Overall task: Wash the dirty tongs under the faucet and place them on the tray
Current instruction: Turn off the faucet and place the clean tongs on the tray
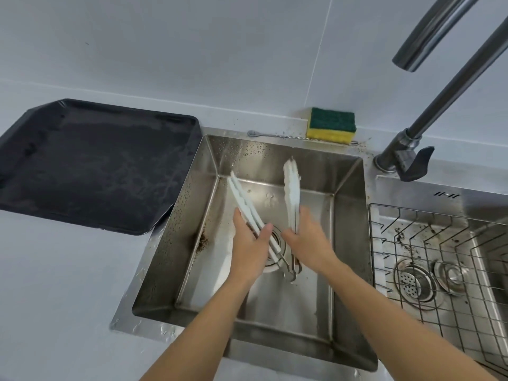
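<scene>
Stainless sink basin [209, 166] holds both hands, each closed around its own pair of white tongs. Left hand [248, 244] grips the left tongs [243, 203] near the middle of the arms, thumb across the top; white tips point far-left and up toward the basin's left wall, metal hinge end sits low by the drain. Right hand [308, 240] grips the right tongs [292, 192] at their lower part; white tips stand nearly upright toward the far wall. That pair and the right hand look motion-blurred. The two metal hinge ends [291, 269] meet or cross just above the basin floor; cannot tell if they touch. Arms of both tongs look squeezed close together.

Dark brown debris [203, 239] lies along the left basin floor edge; specks on the far rim too.

Black tray [90, 166] on the counter left of the sink, wet film on it, its right corner overhanging the sink edge. Well apart from the tongs.

Faucet [439, 100] rises at far right, spout [428, 31] above and right of the basin; no stream visible. Green-and-yellow sponge [331, 127] on the far rim. Wire rack [439, 265] sits in the second basin, right.
</scene>
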Available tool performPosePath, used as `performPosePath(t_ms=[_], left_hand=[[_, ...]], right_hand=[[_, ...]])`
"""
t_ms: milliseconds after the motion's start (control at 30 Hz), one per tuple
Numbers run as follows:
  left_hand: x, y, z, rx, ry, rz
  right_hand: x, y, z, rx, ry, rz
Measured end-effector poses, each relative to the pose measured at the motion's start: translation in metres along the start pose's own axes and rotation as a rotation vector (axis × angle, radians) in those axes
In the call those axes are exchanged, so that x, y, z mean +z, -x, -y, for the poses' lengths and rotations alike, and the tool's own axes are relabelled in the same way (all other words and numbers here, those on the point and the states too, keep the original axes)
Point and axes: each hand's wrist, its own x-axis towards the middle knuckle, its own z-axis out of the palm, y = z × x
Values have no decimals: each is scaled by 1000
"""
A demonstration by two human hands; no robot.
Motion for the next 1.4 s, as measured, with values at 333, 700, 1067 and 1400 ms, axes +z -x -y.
performPosePath(t_ms=[333, 700, 1067, 1400], left_hand=[[-5, -1, 7, -331, 72, 156], [3, 13, 9, -340, 11, 130], [-10, 26, -26, -117, 134, 77], [-66, 20, -62, 7, 240, 39]], right_hand=[[16, 3, -24, 210, 14, 25], [13, 20, -34, 183, 70, 8], [3, 14, -4, -43, 11, -77], [18, 16, 66, -205, -71, -95]])
